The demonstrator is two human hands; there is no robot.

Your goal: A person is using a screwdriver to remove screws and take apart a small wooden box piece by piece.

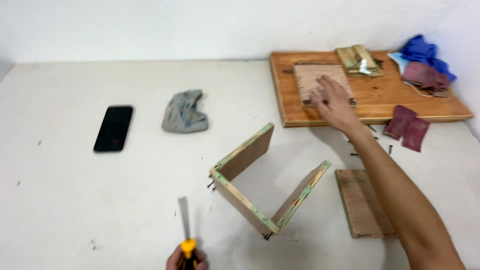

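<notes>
The person's right arm shows bare from above the elbow down to the wrist, with no sleeve on it. It is lean and long, narrowing toward the wrist. The right hand [334, 99] is bare too: no glove, no ring and no watch or band on the wrist. Of the left hand [185, 260] only the fingers and knuckles show at the bottom edge, also ungloved; its arm is out of view.
</notes>
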